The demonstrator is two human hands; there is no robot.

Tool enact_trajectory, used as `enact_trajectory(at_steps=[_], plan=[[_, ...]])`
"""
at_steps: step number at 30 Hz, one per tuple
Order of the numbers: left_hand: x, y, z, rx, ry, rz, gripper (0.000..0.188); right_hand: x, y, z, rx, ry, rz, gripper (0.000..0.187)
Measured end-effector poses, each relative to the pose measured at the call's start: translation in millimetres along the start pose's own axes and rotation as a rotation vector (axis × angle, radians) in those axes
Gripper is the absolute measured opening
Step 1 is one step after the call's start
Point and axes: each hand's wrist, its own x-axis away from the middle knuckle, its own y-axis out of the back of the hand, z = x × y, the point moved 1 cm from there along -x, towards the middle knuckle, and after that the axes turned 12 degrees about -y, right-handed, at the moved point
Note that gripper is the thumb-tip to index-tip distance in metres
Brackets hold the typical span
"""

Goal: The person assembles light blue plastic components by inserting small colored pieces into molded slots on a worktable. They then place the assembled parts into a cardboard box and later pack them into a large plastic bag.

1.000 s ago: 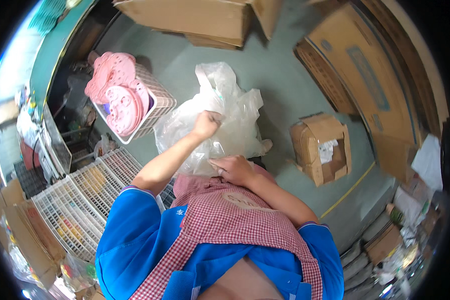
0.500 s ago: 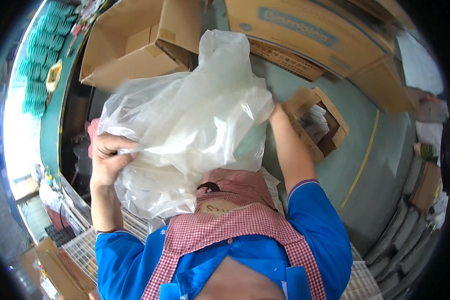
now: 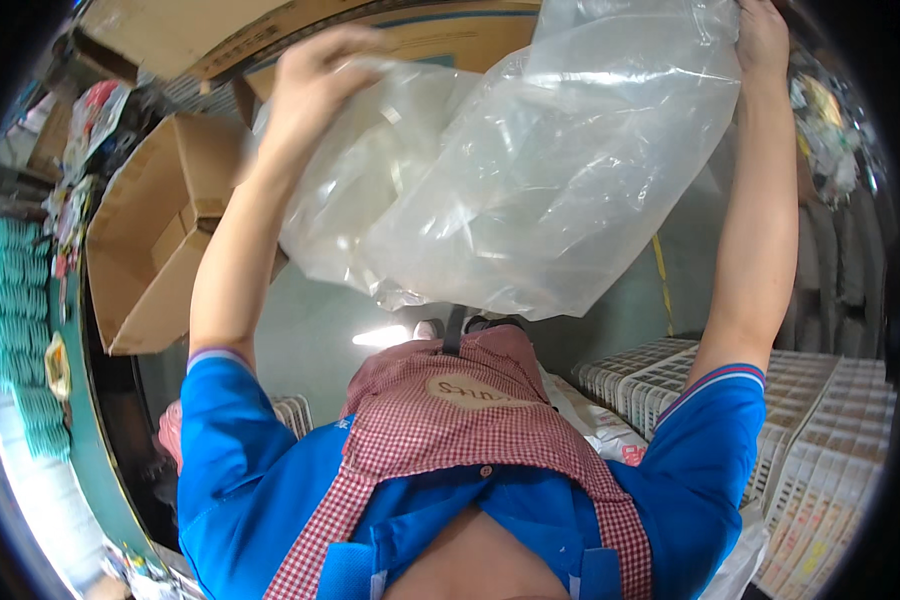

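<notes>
A clear plastic bag (image 3: 530,170) is gripped by the left hand (image 3: 315,85) at eleven o'clock and the right hand (image 3: 765,35) at one o'clock.

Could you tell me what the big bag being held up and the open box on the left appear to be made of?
The bag looks like thin clear plastic film, glossy: creased, see-through, with light glinting. The open box looks like matte brown corrugated cardboard, with folded flaps.

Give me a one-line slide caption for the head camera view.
Both hands, left hand and right hand, hold a clear plastic bag raised overhead.
</notes>
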Motion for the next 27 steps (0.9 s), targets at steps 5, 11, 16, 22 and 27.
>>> enact_trajectory(at_steps=[5,11,16,22,27], plan=[[-131.3,-152.4,-72.5,0.415,-0.519,0.113,0.015,40.9,28.2,-74.3,0.105,-0.139,0.360,0.056],[-202.1,-395.2,-158.7,0.411,-0.722,0.381,0.019,79.3,205.9,-153.7,0.354,-0.113,-0.338,0.036],[-253.1,-508.0,-182.4,0.360,-0.722,0.580,0.047,67.5,342.0,-205.5,0.027,-0.191,-0.486,0.048],[-255.2,-578.6,-89.0,0.540,-0.805,0.202,0.095,98.7,495.3,-231.8,0.008,-0.364,-0.672,0.052],[-121.6,-719.8,31.9,0.451,-0.307,0.722,0.127,87.1,552.9,-239.3,0.001,-0.412,-0.722,0.056]])
